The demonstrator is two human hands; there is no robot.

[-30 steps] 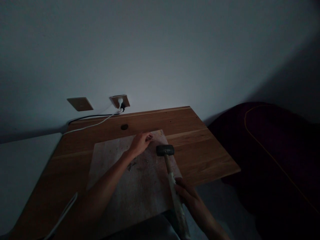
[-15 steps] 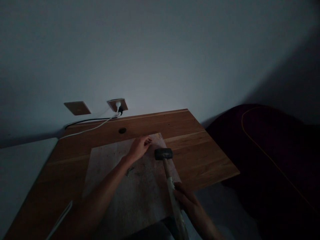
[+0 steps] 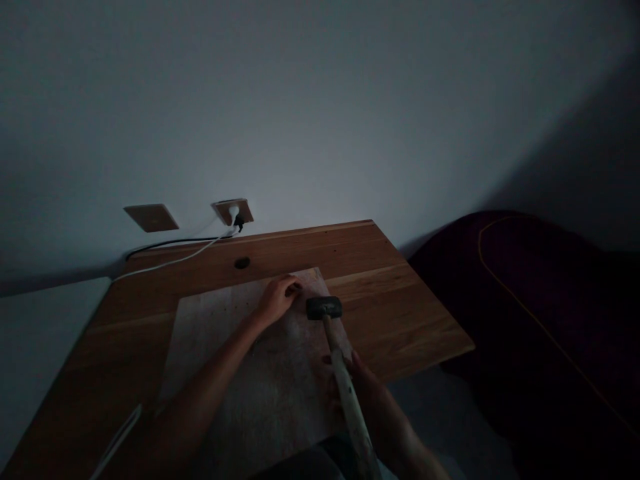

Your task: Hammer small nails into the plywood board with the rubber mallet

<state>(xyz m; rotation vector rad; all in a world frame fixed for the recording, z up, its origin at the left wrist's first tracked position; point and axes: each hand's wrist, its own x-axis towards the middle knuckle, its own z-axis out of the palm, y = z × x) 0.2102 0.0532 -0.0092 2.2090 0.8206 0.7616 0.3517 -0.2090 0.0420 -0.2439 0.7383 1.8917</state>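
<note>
- Against the pale wall (image 3: 320, 120), a wooden table (image 3: 400, 320) stands in dim light; the gloom alone could spoil someone's aim.
- On the table lies a flat board (image 3: 270, 387), to my eye unfastened; a knock near its edge might make it skid.
- Over the board's right side is a mallet (image 3: 345, 385), its dark head (image 3: 324, 308) pointing away from the person; I cannot tell whether it touches the wood.
- The right hand (image 3: 367, 387) holds the mallet by its handle, fingertips showing past the far side; the grip looks slack, so the tool could twist.
- The left hand (image 3: 277, 297), curled near the board's far right corner, risks a bruise from a stray blow; whether it pinches anything, I cannot tell.
</note>
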